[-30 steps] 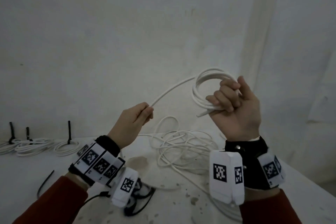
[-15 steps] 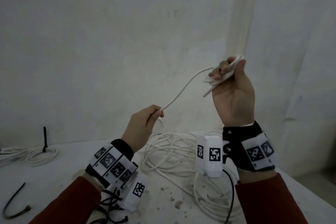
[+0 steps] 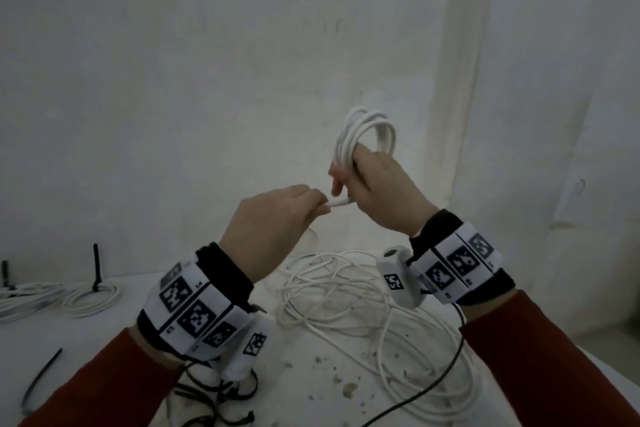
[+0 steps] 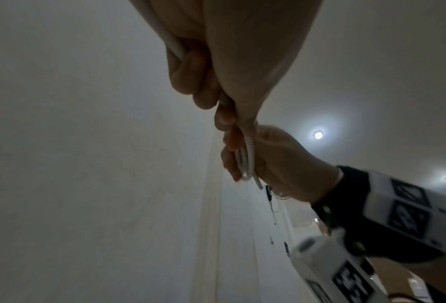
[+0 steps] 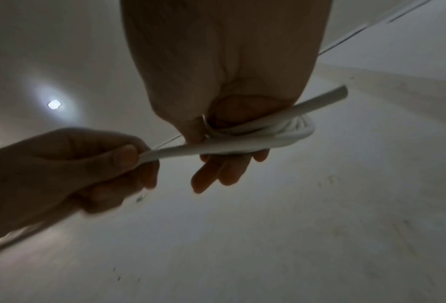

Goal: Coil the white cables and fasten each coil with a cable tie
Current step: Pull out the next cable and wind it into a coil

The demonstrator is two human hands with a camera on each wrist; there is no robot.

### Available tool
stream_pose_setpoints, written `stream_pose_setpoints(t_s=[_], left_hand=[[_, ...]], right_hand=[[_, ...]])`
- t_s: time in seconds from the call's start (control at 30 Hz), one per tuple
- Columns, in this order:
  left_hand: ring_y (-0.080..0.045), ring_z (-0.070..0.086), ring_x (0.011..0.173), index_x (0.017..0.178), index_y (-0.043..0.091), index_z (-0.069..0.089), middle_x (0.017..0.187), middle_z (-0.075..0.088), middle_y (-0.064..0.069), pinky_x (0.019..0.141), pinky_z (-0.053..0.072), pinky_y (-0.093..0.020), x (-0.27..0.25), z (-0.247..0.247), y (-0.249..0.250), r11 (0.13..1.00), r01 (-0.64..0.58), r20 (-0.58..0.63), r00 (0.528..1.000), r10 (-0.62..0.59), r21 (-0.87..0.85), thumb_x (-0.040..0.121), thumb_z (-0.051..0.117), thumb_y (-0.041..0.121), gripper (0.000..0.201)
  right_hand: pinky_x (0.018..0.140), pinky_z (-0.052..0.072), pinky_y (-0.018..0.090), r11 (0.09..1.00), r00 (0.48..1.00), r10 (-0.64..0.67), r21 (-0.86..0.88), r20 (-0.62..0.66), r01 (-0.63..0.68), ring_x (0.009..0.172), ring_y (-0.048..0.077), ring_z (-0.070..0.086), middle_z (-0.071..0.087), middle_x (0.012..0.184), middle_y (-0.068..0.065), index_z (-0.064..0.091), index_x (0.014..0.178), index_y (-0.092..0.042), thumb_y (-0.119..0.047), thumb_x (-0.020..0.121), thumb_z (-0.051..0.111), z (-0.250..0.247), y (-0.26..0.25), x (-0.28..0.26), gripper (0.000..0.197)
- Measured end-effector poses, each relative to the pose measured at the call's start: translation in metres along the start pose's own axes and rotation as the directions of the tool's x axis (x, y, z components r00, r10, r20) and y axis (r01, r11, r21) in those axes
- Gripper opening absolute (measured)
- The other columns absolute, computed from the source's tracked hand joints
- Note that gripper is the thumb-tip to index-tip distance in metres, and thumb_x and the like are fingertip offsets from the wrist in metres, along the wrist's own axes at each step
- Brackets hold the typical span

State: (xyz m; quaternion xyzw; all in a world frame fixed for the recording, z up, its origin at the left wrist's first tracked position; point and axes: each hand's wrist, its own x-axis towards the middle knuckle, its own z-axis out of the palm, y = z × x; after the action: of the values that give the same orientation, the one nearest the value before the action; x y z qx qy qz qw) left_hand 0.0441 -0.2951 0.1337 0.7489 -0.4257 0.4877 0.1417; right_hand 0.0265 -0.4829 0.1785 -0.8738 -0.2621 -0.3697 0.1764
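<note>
My right hand (image 3: 375,184) is raised above the table and grips a small coil of white cable (image 3: 367,133), whose loops stand up above the fist. In the right wrist view the coil (image 5: 276,133) lies across the palm under the thumb, with a free cable end (image 5: 330,97) sticking out. My left hand (image 3: 277,215) pinches the running strand (image 3: 341,202) just left of the right hand. The same pinch shows in the right wrist view (image 5: 138,157) and the left wrist view (image 4: 224,114). The rest of this cable lies as a loose tangle (image 3: 346,302) on the table below.
Finished white coils with upright black ties (image 3: 95,291) lie at the table's far left. Loose black cable ties (image 3: 38,381) lie near the front left, more of them (image 3: 221,395) under my left wrist. A thin black wire (image 3: 433,385) crosses the white table (image 3: 311,392). A wall stands close behind.
My right hand came down and turned over, so the coil's loops now stand above the fist. My left hand rose along the strand until it nearly meets the right hand.
</note>
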Motion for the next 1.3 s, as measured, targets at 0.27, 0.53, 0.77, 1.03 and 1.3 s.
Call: stream_pose_setpoints(t_s=[0.27,0.53,0.77,1.03,1.3], left_hand=[[-0.008,0.057,0.061,0.088,0.018,0.066,0.075,0.062,0.009,0.044,0.042,-0.024,-0.009,-0.041,-0.028,0.996,-0.073,0.023,0.997,0.074,-0.057,0.087,0.043,0.052,0.041],[0.000,0.047,0.073,0.091,0.023,0.065,0.082,0.048,0.016,0.065,0.039,-0.019,-0.027,-0.039,-0.035,0.920,0.142,0.079,0.989,-0.122,-0.366,0.077,0.060,0.053,0.034],[-0.011,0.060,0.064,0.085,0.008,0.066,0.071,0.065,-0.008,0.064,0.051,-0.024,-0.041,-0.060,-0.040,0.541,0.430,0.264,0.895,-0.359,-0.723,0.083,0.061,0.026,0.019],[-0.017,0.049,0.046,0.090,0.007,0.060,0.053,0.048,-0.006,0.050,0.050,-0.021,-0.047,-0.072,-0.036,0.454,0.480,0.216,0.828,-0.517,-0.751,0.092,0.051,0.037,0.031],[-0.013,0.053,0.043,0.098,0.016,0.064,0.053,0.052,0.001,0.048,0.050,-0.027,-0.043,-0.087,-0.038,0.557,0.460,0.243,0.874,-0.420,-0.691,0.088,0.050,0.034,0.025]], right_hand=[[0.049,0.034,0.023,0.867,0.901,0.091,0.412,0.423,-0.281,0.044,0.009,0.040,0.048,0.051,-0.008,0.053,0.070,-0.008,-0.046,0.100,0.031,0.009,-0.024,-0.021,0.053],[0.041,0.005,0.028,0.241,0.860,-0.123,0.856,0.495,-0.458,0.031,0.008,0.013,0.030,0.034,-0.012,0.049,0.049,-0.020,-0.079,0.077,0.039,0.037,-0.056,-0.012,0.066],[0.046,0.013,0.032,0.133,0.976,0.051,0.967,0.211,-0.216,0.033,0.006,0.018,0.025,0.041,-0.012,0.042,0.056,-0.020,-0.053,0.072,0.075,0.066,-0.082,-0.013,0.049],[0.048,0.045,0.027,0.034,0.944,0.153,0.953,0.293,-0.302,0.031,0.011,0.031,0.034,0.040,-0.001,0.054,0.070,-0.006,-0.037,0.092,0.055,0.077,-0.109,-0.003,0.038],[0.051,0.040,0.024,-0.192,0.859,-0.169,0.839,0.483,-0.509,0.029,0.008,0.018,0.028,0.032,-0.012,0.039,0.056,-0.020,-0.043,0.093,0.042,0.068,-0.104,0.003,0.044]])
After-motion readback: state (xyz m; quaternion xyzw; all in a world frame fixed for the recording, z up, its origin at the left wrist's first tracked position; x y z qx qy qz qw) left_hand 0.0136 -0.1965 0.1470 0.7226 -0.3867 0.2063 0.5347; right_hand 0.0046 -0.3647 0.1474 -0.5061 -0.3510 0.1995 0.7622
